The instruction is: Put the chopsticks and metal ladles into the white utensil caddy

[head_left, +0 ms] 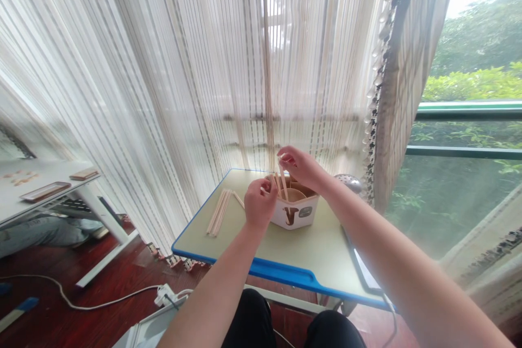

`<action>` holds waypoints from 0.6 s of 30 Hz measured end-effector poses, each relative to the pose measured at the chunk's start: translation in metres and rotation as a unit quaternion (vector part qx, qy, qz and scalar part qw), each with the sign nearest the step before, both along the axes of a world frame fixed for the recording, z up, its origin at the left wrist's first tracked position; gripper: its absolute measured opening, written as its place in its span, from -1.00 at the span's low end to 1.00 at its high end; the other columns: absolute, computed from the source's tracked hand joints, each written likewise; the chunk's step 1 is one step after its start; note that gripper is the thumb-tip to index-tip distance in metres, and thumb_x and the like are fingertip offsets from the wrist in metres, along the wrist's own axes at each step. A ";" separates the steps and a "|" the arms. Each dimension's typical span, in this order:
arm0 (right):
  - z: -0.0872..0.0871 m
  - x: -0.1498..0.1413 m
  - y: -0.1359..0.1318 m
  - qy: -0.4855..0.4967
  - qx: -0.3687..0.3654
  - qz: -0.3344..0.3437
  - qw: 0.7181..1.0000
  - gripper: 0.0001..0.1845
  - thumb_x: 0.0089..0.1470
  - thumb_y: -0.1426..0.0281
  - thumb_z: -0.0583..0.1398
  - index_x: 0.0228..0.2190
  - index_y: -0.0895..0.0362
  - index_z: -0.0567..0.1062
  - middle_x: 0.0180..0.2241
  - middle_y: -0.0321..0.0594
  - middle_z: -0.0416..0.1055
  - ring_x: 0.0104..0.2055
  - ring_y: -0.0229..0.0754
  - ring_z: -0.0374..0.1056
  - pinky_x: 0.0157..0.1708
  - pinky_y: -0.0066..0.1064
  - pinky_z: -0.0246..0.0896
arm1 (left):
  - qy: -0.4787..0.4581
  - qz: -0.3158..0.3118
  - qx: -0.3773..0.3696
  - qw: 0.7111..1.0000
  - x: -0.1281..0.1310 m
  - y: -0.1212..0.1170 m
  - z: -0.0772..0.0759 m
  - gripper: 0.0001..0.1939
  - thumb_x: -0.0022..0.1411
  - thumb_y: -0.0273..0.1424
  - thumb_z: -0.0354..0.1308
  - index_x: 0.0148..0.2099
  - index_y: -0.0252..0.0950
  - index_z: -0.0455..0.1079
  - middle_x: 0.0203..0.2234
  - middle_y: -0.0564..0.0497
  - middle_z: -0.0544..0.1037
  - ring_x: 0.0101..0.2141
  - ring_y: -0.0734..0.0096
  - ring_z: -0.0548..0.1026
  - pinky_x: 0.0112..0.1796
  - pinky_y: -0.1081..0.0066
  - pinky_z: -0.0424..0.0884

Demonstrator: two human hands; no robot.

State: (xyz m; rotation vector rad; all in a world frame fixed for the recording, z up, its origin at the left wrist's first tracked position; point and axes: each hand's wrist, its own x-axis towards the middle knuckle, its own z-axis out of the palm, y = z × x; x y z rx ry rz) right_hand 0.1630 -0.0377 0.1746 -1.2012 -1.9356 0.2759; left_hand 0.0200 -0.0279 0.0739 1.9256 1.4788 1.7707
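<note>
A white, many-sided desk organizer (296, 219) with a brown divided inside stands on the small table. Several pale, slim wooden sticks lean in its left part. My right hand (300, 165) is above the back of the organizer, its fingers pinched on the upper end of an upright wooden stick (284, 183). At the left rim, my left hand (261, 199) has its fingers curled together beside the sticks; what they grip is hidden. Left of it, a bundle of similar wooden sticks (219, 213) lies on the tabletop, with a single stick (238, 199) close by.
The cream table (261, 250) has a blue edge. A perforated metallic object (348, 182) stands behind my right forearm. Sheer curtains (196, 65) hang just behind the table. To the left is a white table (44, 179) with small pieces and a tray. A power strip (165, 294) lies below.
</note>
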 end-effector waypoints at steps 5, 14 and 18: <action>-0.024 0.001 0.008 -0.043 -0.044 -0.017 0.998 -0.87 0.04 0.40 0.13 -0.30 0.07 0.41 -0.36 -0.22 0.48 -0.36 -0.23 0.38 -0.38 -0.41 0.25 | -0.033 -0.058 -0.065 0.996 -0.007 0.013 0.001 -0.73 0.10 -0.26 0.08 -0.20 -0.28 0.45 -0.38 0.01 0.54 -0.57 0.56 0.34 -0.46 0.46 0.31; -0.043 -0.006 0.017 -0.021 -0.043 -0.040 0.998 -0.76 0.01 0.39 0.16 -0.21 0.02 0.39 -0.32 -0.28 0.46 -0.41 -0.30 0.36 -0.40 -0.47 0.24 | -0.067 -0.152 -0.103 0.981 -0.008 0.017 0.010 -0.77 0.09 -0.28 0.11 -0.26 -0.26 0.51 -0.47 0.00 0.56 -0.53 0.50 0.43 -0.43 0.45 0.37; -0.046 -0.008 0.017 -0.002 -0.050 -0.044 0.998 -0.75 0.01 0.37 0.16 -0.20 0.03 0.39 -0.31 -0.26 0.47 -0.39 -0.28 0.38 -0.39 -0.44 0.25 | -0.066 -0.158 -0.113 0.979 -0.010 0.017 0.009 -0.79 0.08 -0.29 0.12 -0.30 -0.27 0.51 -0.48 0.00 0.56 -0.54 0.50 0.43 -0.45 0.45 0.36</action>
